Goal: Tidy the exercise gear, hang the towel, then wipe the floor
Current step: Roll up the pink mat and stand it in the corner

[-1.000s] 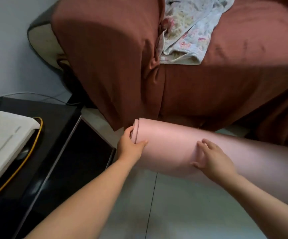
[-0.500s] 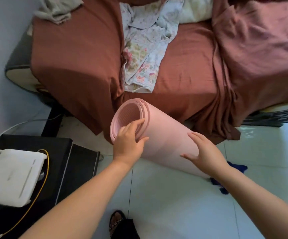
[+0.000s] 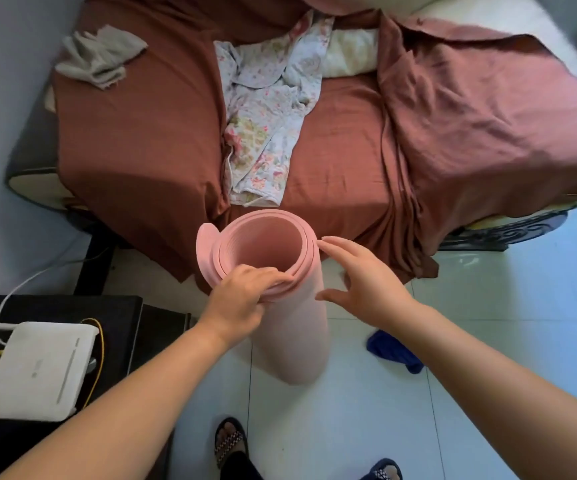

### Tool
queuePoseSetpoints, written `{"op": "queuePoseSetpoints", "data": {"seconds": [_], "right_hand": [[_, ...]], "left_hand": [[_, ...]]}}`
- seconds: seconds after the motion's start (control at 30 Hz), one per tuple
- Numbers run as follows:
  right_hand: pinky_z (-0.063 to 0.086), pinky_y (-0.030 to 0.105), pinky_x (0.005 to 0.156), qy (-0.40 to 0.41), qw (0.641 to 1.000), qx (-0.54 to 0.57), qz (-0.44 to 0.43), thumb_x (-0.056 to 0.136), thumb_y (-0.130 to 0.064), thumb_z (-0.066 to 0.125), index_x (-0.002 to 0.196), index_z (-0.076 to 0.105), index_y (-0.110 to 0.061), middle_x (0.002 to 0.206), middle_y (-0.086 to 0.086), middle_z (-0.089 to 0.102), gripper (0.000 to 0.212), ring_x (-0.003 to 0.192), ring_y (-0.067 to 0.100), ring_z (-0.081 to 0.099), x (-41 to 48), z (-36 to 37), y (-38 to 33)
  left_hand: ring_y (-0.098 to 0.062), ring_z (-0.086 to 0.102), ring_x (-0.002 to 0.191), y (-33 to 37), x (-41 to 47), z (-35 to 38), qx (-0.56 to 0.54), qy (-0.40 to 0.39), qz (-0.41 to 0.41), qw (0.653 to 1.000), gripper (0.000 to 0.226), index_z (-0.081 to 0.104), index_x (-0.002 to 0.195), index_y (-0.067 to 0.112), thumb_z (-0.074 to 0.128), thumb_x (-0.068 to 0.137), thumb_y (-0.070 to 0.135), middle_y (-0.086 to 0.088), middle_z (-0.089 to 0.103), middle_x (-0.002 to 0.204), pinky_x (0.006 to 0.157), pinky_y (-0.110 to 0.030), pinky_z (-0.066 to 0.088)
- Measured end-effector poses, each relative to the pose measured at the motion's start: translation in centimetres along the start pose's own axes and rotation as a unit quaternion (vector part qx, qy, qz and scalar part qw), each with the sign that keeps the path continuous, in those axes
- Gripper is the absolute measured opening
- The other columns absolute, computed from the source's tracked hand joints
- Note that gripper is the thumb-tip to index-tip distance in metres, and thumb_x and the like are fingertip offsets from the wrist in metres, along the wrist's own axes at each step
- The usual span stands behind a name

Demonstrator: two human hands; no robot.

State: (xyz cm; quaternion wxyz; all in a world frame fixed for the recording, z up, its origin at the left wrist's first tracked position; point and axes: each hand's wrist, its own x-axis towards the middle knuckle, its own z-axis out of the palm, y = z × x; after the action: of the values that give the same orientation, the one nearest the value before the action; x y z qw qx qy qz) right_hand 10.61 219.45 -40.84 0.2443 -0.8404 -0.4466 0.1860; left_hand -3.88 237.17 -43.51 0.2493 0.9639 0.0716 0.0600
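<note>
A pink exercise mat (image 3: 292, 337), rolled into a loose tube, stands upright on the white tiled floor in front of the bed. My left hand (image 3: 245, 299) pinches the near rim of the roll at its top. To the right of the roll my right hand (image 3: 361, 282) is spread, its fingertips at the rim; whether they touch is unclear. A grey towel (image 3: 98, 57) lies crumpled on the bed's far left corner. A dark blue cloth (image 3: 389, 349) lies on the floor under my right forearm.
The bed (image 3: 162, 133) with a brown sheet holds a floral garment (image 3: 266, 109) and a bunched cover. A black cabinet (image 3: 131, 317) at left carries a white router (image 3: 38, 370) with cables. My sandalled feet (image 3: 230, 441) are on the tiles below.
The mat went from lying on the floor to tilted, then upright on its end. My left hand moved to the top rim; my right hand came off the mat's side.
</note>
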Motion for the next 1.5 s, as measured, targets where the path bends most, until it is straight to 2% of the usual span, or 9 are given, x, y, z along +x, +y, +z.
{"op": "queuePoseSetpoints", "data": {"seconds": [0.17, 0.27, 0.33, 0.47, 0.73, 0.9, 1.2, 1.37, 1.5], "right_hand": [[0.024, 0.03, 0.109, -0.018, 0.994, -0.06, -0.09, 0.065, -0.03, 0.083, 0.135, 0.046, -0.009, 0.142, 0.009, 0.043, 0.082, 0.134, 0.027, 0.034, 1.6, 3.0, -0.3], [0.025, 0.031, 0.107, -0.028, 0.99, -0.091, -0.109, 0.061, -0.027, 0.085, 0.119, 0.06, -0.006, 0.124, 0.01, 0.058, 0.067, 0.129, 0.032, 0.042, 2.3, 4.2, 0.1], [0.031, 0.03, 0.105, -0.008, 0.99, -0.091, -0.107, 0.06, -0.025, 0.086, 0.11, 0.063, -0.008, 0.111, 0.007, 0.063, 0.057, 0.123, 0.031, 0.048, 2.2, 4.6, 0.4], [0.035, 0.027, 0.1, 0.031, 0.994, -0.066, -0.086, 0.063, -0.024, 0.084, 0.105, 0.064, -0.011, 0.107, 0.001, 0.063, 0.048, 0.122, 0.025, 0.046, 1.4, 4.8, 0.6], [0.051, 0.037, 0.085, 0.025, 0.995, -0.063, -0.079, 0.062, -0.022, 0.085, 0.098, 0.067, -0.013, 0.099, -0.003, 0.064, 0.041, 0.111, 0.021, 0.051, -0.3, 4.6, -1.7], [0.051, 0.041, 0.082, 0.04, 0.992, -0.082, -0.089, 0.063, -0.027, 0.084, 0.096, 0.07, -0.015, 0.096, -0.004, 0.066, 0.037, 0.103, 0.024, 0.055, -2.9, 1.1, -6.5], [0.05, 0.036, 0.088, 0.102, 0.982, -0.106, -0.12, 0.063, -0.024, 0.084, 0.096, 0.071, -0.015, 0.095, -0.003, 0.068, 0.036, 0.102, 0.02, 0.051, -5.9, -9.2, -16.9], [0.044, 0.031, 0.093, 0.103, 0.976, -0.086, -0.173, 0.065, -0.025, 0.084, 0.098, 0.071, -0.016, 0.098, -0.004, 0.068, 0.037, 0.106, 0.018, 0.048, -5.9, -12.6, -18.9], [0.043, 0.034, 0.094, 0.071, 0.968, -0.061, -0.233, 0.066, -0.027, 0.083, 0.101, 0.07, -0.019, 0.099, -0.007, 0.067, 0.038, 0.108, 0.017, 0.048, -5.7, -14.7, -18.4]], "left_hand": [[-0.027, 0.061, 0.09, -0.7, 0.1, 0.7, 0.005, 0.0, 0.049, 0.999, 0.065, 0.063, 0.115, 0.018, 0.071, 0.058, -0.014, 0.002, 0.067, 0.11, 0.08, -0.033, 0.052], [-0.024, 0.06, 0.092, -0.9, 0.0, 1.1, -0.018, -0.005, 0.054, 0.998, 0.059, 0.061, 0.117, 0.018, 0.071, 0.064, -0.006, 0.004, 0.066, 0.11, 0.082, -0.031, 0.05], [-0.02, 0.06, 0.096, -1.8, 0.0, 0.9, -0.011, -0.005, 0.044, 0.999, 0.06, 0.059, 0.12, 0.02, 0.077, 0.065, 0.007, 0.005, 0.066, 0.107, 0.087, -0.032, 0.046], [-0.019, 0.059, 0.101, -4.8, -0.5, 0.1, 0.016, -0.027, 0.042, 0.999, 0.057, 0.06, 0.117, 0.02, 0.082, 0.064, 0.027, 0.003, 0.064, 0.109, 0.093, -0.034, 0.043], [-0.017, 0.057, 0.095, -5.5, -2.3, -1.4, -0.016, -0.043, 0.066, 0.997, 0.037, 0.063, 0.102, 0.021, 0.079, 0.068, 0.024, 0.007, 0.064, 0.1, 0.09, -0.033, 0.046], [-0.014, 0.054, 0.094, -2.6, -4.6, -6.6, -0.032, -0.018, 0.07, 0.997, 0.037, 0.063, 0.098, 0.023, 0.081, 0.066, 0.02, 0.008, 0.064, 0.097, 0.093, -0.033, 0.041], [-0.014, 0.054, 0.1, 4.3, -6.8, -20.0, -0.022, 0.034, 0.082, 0.996, 0.038, 0.065, 0.104, 0.023, 0.08, 0.069, 0.025, 0.005, 0.065, 0.102, 0.098, -0.04, 0.038], [-0.014, 0.056, 0.101, 7.3, -8.5, -23.9, 0.011, 0.086, 0.052, 0.995, 0.041, 0.065, 0.106, 0.024, 0.08, 0.068, 0.028, 0.005, 0.066, 0.102, 0.096, -0.043, 0.043], [-0.012, 0.053, 0.099, 10.7, -10.0, -24.7, 0.026, 0.134, 0.0, 0.991, 0.034, 0.061, 0.106, 0.027, 0.067, 0.073, 0.031, 0.006, 0.065, 0.1, 0.095, -0.04, 0.043]]}}
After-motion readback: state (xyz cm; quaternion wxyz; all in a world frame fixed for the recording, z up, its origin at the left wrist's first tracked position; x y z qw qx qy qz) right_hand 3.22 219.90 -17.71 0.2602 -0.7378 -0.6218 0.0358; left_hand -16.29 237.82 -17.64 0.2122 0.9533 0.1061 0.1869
